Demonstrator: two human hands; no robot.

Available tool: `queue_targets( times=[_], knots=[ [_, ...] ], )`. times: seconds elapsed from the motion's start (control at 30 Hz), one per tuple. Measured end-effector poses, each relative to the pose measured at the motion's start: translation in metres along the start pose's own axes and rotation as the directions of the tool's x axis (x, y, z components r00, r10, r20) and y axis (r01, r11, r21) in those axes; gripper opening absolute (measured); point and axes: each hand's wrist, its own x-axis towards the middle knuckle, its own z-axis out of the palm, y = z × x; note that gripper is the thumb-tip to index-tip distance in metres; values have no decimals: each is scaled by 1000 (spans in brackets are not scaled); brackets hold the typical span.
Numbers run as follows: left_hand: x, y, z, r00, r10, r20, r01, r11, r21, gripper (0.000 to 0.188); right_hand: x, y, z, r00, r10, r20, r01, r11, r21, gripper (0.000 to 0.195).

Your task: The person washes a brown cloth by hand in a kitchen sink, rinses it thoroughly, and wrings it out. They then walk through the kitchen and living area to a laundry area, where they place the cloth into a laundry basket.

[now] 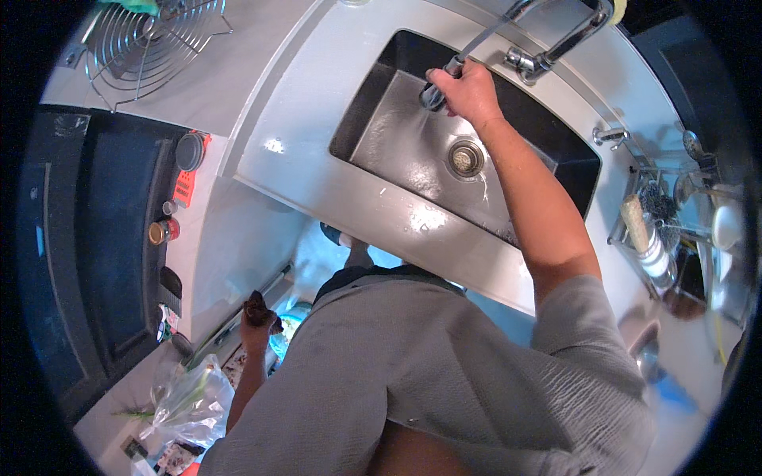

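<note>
My right hand (473,92) grips the chrome pull-out spray head (433,98) of the kitchen faucet, drawn out on its grey hose (481,41). Water sprays from it into the stainless steel sink (393,131). A round drain strainer (465,158) sits in the sink floor, and wet streaks shine around it. Down at my left side hangs my left hand (255,336), away from the sink. Its fingers are dark and in shadow, so I cannot make out whether anything is in them. Below it is a blue-rimmed container (286,333), partly hidden by my shirt.
A wire rack (149,53) stands on the left counter. Jars (164,231) and an orange grater (185,187) line that counter's edge, with a clear plastic bag (196,404) nearer me. The chrome faucet (539,65) rises behind the sink. A dish rack (684,220) holds utensils at right.
</note>
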Motion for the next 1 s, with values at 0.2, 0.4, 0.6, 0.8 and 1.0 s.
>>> queue_targets(
  times=[0.2,0.4,0.6,0.8,1.0],
  knots=[
    [0,36,-3,998,61,-10,-60,994,86,66,-24,31,-54,977,-62,205,87,989,-118,36],
    [15,44,3,994,94,52,-96,994,43,61,-45,23,-103,880,63,470,41,977,-208,33],
    [30,31,4,986,148,78,-138,983,-124,58,-46,10,-130,819,150,555,56,940,-337,31],
    [27,38,6,989,113,100,-103,989,-107,57,-45,10,-148,810,152,566,156,875,-458,33],
    [23,32,12,990,69,121,-43,978,-206,54,-43,14,-159,857,26,514,331,738,-589,31]
  ],
)
